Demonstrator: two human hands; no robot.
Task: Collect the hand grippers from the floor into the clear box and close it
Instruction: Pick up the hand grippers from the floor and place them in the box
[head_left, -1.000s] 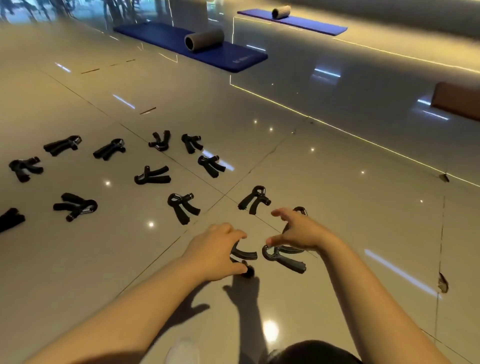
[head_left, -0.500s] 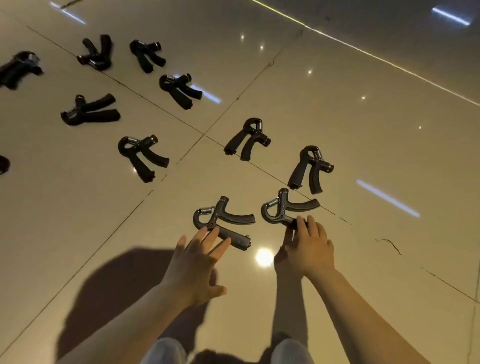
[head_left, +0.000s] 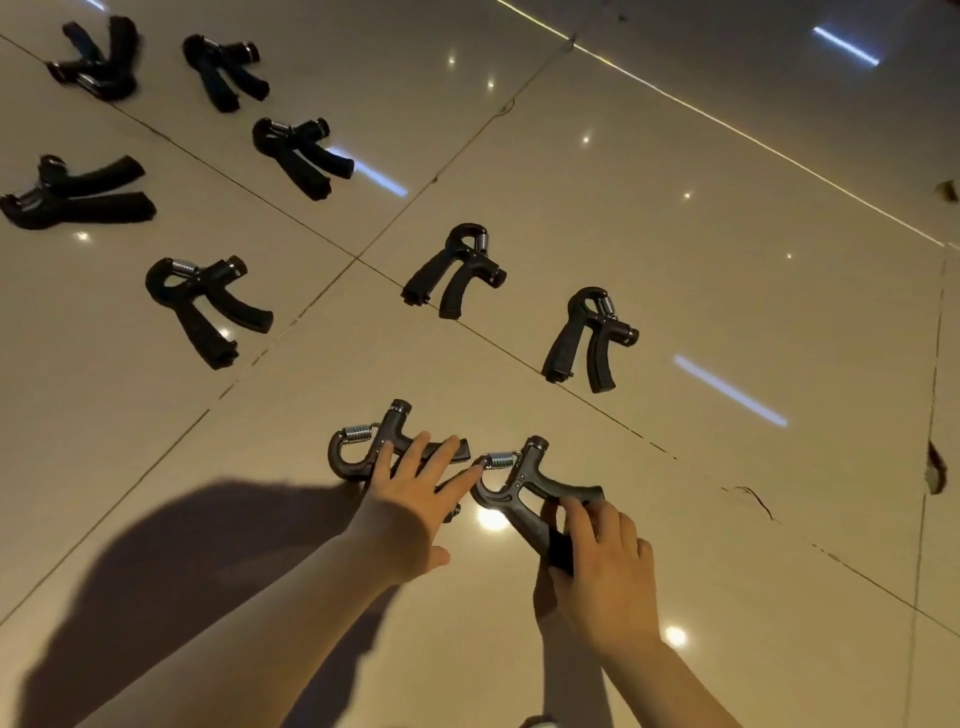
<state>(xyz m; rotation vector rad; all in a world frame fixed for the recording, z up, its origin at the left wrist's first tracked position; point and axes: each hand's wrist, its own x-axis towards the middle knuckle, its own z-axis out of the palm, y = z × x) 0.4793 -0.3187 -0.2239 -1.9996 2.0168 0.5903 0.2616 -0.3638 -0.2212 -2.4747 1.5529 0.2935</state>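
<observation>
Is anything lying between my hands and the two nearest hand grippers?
Nothing visible. The left hand already rests on the left hand gripper, and the right hand is closed on a handle of the right hand gripper.

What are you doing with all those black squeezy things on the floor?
A person is picking up hand grippers off the tiled floor. The left hand lies with spread fingers on one gripper, not yet closed round it. The right hand is closing round the handles of the next gripper. Seven more grippers lie further out. No box shows in this view.
</observation>
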